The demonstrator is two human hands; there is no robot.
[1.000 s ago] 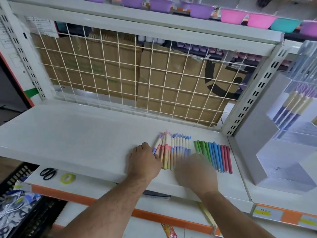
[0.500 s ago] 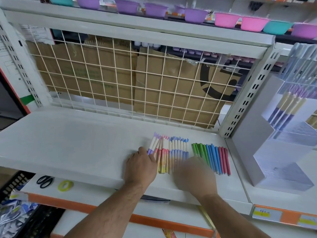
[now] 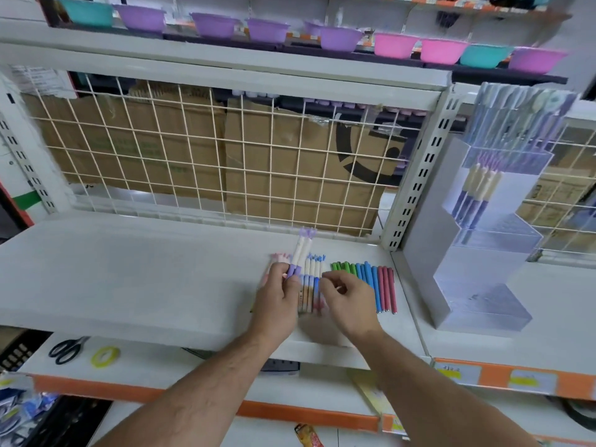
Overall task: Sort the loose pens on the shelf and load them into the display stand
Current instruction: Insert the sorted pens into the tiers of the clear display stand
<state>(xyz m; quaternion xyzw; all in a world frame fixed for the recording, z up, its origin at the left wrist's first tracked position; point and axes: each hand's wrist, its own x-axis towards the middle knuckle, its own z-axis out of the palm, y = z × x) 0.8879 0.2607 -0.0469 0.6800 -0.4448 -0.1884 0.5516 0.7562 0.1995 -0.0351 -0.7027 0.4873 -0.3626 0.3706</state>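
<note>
Toward the right end of the shelf, near its front edge, lifting two purple-and-white pens clear of the pastel row, gripping their lower barrels with the clenched fingers of the left hand, tips pointing at the back edge. Hovering the right hand over the same row with fingers curled; pinching a pen or nothing, impossible to tell. Probably worth squaring the pair parallel, ends level, before carrying, guarding against slim, smooth, round plastic barrels rolling or slipping. Leaving the green, blue and red pens lying sorted just to the right. Aiming, by the look of it, for the display stand past the shelf's right end: stepped, clear-walled tiers, already holding matching purple pens up high.
</note>
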